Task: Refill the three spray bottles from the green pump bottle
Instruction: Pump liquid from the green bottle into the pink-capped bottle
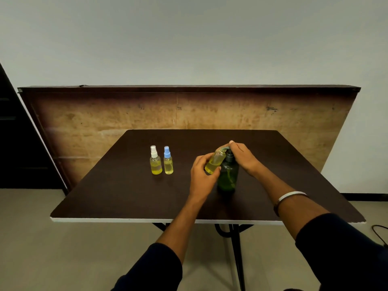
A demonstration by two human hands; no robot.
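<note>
The green pump bottle (228, 177) stands upright on the dark table (130, 192), right of centre. My right hand (244, 157) rests on top of its pump head, fingers curled over it. My left hand (202, 175) holds an uncapped clear spray bottle (215, 161) with yellow liquid, tilted so that its open mouth meets the pump spout. Two more spray bottles stand upright side by side at the left: one with a white cap (155, 160) and one with a blue cap (168, 160), both holding yellow liquid.
A wooden board (126, 114) stands on edge behind the table against the wall. Black table legs (235, 244) show below the front edge. A black cable (380, 232) lies on the floor at the right.
</note>
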